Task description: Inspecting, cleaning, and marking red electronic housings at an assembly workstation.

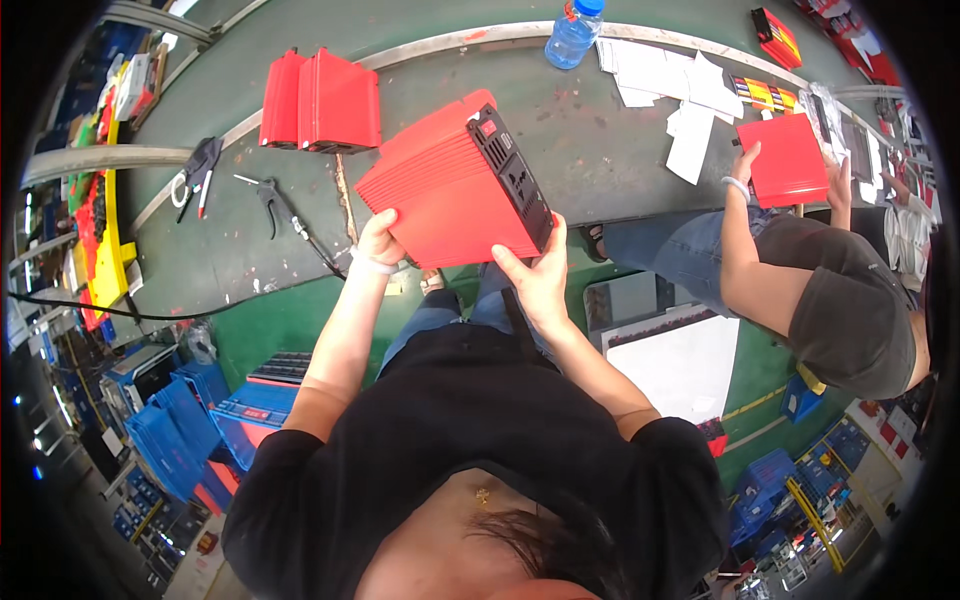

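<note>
Between my two hands is a red power inverter [440,195] with ribbed metal sides, held up at the near edge of the workbench. Its black end panel, with sockets and slots, faces right. My left hand [380,238] grips the lower left corner, the fingers partly hidden behind the case. With the thumb on the red face, my right hand [535,280] grips the lower right corner by the black panel. Two more red inverters [340,100] stand side by side on the bench, beyond my left hand. An air blow gun [270,200] on a black hose lies left of my left hand.
Cutting pliers [200,170] and a roll of tape lie at the bench's left. A blue-capped water bottle [573,38] and white papers [690,90] are at the far right. A co-worker at right holds another red case [783,160]. Blue crates [180,430] stand at lower left.
</note>
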